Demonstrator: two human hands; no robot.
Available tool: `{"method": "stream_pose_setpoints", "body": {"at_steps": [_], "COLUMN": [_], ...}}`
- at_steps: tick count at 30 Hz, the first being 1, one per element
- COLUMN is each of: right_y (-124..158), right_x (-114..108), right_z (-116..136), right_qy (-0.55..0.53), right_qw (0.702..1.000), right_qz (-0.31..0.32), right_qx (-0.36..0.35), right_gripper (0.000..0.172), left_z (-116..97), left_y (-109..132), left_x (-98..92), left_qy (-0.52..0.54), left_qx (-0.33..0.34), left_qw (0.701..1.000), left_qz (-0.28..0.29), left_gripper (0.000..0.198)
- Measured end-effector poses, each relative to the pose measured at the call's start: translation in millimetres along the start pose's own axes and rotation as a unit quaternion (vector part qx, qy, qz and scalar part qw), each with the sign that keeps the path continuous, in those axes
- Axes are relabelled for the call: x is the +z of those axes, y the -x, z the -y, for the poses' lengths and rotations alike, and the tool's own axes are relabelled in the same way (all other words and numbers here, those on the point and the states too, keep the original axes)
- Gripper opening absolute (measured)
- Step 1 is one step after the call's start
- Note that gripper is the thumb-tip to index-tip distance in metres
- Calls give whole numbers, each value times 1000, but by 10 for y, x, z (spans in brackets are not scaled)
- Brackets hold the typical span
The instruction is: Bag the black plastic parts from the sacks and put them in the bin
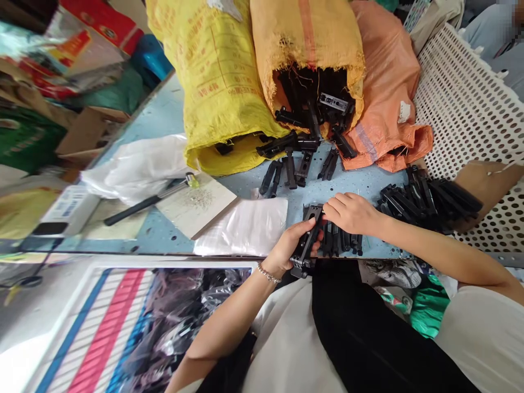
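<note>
My left hand [291, 243] is closed around black slotted bar-shaped parts [305, 243], held tilted over the table's front edge. At their upper end my right hand [347, 212] has its fingers pinched together, touching the parts; whether a small piece sits between those fingertips is hidden. Just below my right hand lies a row of similar black parts [339, 240] along the edge. More black parts [290, 169] are scattered in front of the sacks, and a pile of them [421, 196] lies to the right.
Yellow [221, 82], orange-yellow [307, 33] and orange [385, 82] sacks stand at the back. A hammer [143, 204] rests partly on a board [196, 204], beside clear plastic bags [245, 226]. A white perforated basket [470, 103] stands right; bagged dark items [184, 316] lie below left.
</note>
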State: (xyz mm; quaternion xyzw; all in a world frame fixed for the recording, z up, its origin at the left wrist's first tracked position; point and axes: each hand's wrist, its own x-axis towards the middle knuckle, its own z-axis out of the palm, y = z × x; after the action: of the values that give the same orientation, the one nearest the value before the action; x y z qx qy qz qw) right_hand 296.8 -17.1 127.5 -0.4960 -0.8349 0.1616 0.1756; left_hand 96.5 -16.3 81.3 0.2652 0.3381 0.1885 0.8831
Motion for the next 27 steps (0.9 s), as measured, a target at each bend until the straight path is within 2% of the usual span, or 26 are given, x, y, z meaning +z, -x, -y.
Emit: {"method": "stream_pose_setpoints", "body": {"at_steps": [3, 5, 6, 8, 10, 12, 17, 21, 24, 27], "right_y": [20, 41, 51, 65, 70, 68, 85, 108, 125, 212], "right_x": [136, 190, 198, 185, 161, 147, 129, 134, 222, 321], "right_z": [-17, -32, -37, -41, -40, -44, -84, -133, -166, -197], "right_qy": [-185, -256, -262, -216, -112, -22, -41, 1, -88, -253], "right_qw": [975, 952, 949, 965, 988, 997, 998, 999, 994, 956], "right_qz": [10, 37, 46, 28, -14, -42, -28, -25, -15, -4], "right_qx": [125, 164, 166, 146, 103, 66, 40, 31, 65, 148], "right_gripper": [54, 62, 63, 55, 42, 38, 45, 43, 46, 48], "left_z": [91, 140, 153, 160, 156, 156, 152, 137, 180, 226], "left_y": [-6, -9, -9, -4, 3, 9, 19, 0, -59, -135], "left_x": [14, 7, 0, -13, -16, -5, 24, 30, 54, 23], "left_qy": [-77, -131, -147, -152, -141, -137, -114, -72, -110, -174], "left_qx": [108, 184, 202, 194, 164, 145, 137, 84, 105, 178], "left_qw": [990, 970, 964, 965, 974, 978, 983, 993, 987, 966], "left_qz": [-53, -86, -92, -85, -69, -58, -52, -39, -44, -74], "left_gripper": [41, 35, 33, 33, 35, 37, 40, 41, 40, 36]}}
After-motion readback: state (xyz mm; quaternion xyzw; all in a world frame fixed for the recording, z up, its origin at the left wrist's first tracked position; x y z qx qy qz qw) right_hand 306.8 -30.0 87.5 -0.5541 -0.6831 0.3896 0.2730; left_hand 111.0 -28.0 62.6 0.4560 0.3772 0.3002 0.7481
